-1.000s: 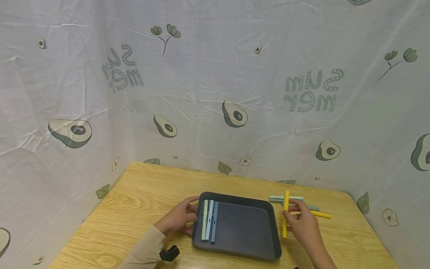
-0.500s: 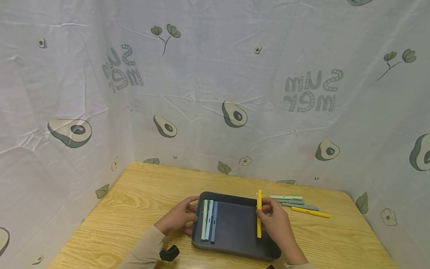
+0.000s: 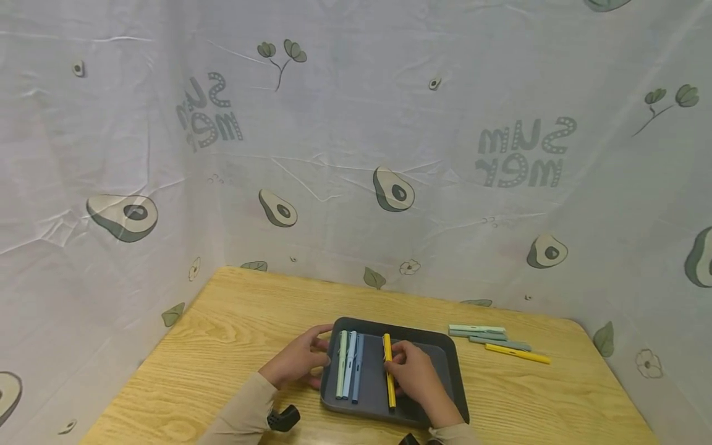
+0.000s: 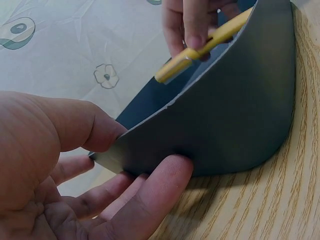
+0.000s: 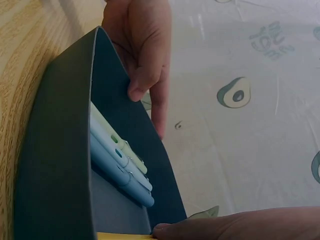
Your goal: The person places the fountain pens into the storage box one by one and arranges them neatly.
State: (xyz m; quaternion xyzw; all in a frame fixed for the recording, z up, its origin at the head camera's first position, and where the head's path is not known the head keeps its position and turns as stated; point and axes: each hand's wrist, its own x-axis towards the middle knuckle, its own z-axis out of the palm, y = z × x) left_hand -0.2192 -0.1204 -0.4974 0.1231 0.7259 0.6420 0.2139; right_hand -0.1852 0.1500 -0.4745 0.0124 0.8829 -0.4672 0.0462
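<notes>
In the head view, a dark grey tray (image 3: 372, 346) stands on the table. My left hand (image 3: 297, 358) holds its left edge, thumb at the rim and fingers against the outer wall, as the left wrist view shows. Inside the tray, my right hand (image 3: 416, 374) pinches a yellow pen (image 3: 390, 389), which points front to back and is low over the tray floor. Left of it a pale green pen (image 3: 341, 364), a light blue pen (image 3: 349, 366) and a darker blue pen (image 3: 358, 371) lie side by side, clips toward the back.
Right of the tray, on the wooden table (image 3: 267, 296), lie a second yellow pen (image 3: 517, 353), a pale green pen (image 3: 473, 327) and teal pens (image 3: 503, 343). A printed curtain (image 3: 334, 123) closes off the back and sides.
My right hand has carried the yellow pen leftward from beside the tray, over its right rim and down inside it. My left hand stays at the tray's left edge.
</notes>
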